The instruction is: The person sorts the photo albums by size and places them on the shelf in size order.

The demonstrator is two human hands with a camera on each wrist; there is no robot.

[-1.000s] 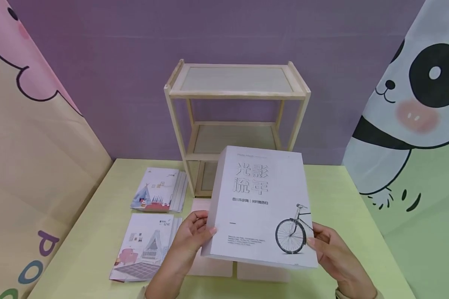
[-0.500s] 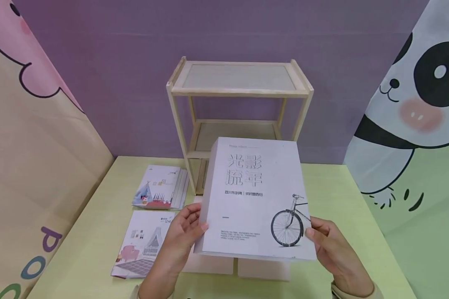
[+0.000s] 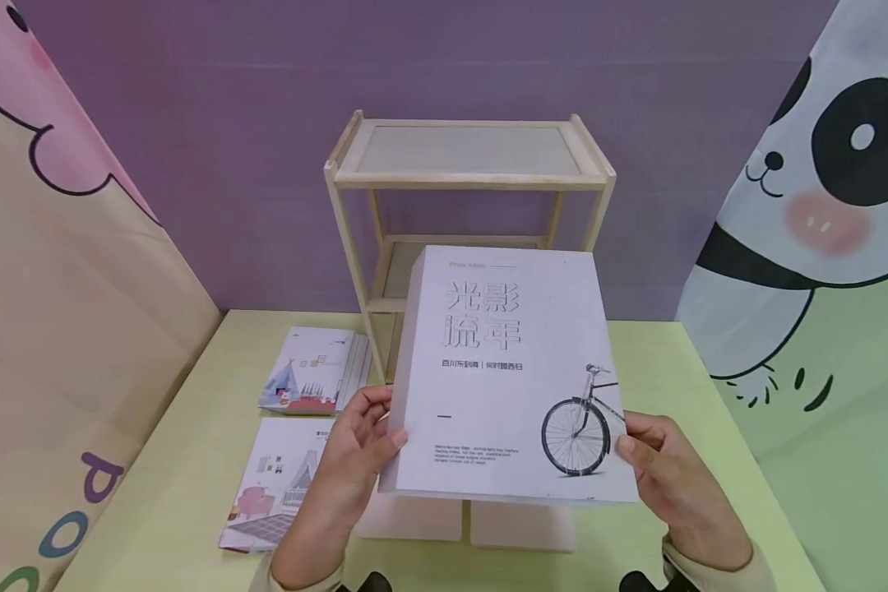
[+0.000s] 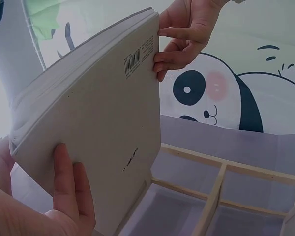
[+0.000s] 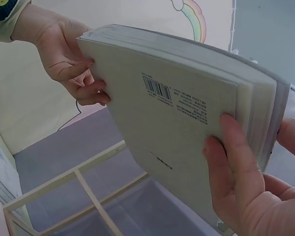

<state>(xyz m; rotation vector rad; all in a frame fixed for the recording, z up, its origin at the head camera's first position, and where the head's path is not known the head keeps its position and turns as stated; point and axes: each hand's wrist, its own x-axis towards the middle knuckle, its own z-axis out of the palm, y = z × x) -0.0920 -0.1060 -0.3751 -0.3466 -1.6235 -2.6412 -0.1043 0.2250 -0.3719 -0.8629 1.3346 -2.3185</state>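
Between both hands, in the head view, is a thick white photo album with a bicycle printed on its cover, tilted toward the camera. The left hand grips its left edge, thumb on the front. At the right edge the right hand pinches it near the lower corner. Both wrist views show fingers spread on the plain back cover, which bears a barcode. Loose page edges show along the album's bottom side.
Behind the album stands a wooden shelf rack with several tiers. Two stacks of illustrated books, a far one and a near one, lie on the left. Two pale flat pieces lie under the album on the green table.
Both hands have raised the album and moved it slightly left, so it now covers more of the rack's middle tier. The grip stays the same.
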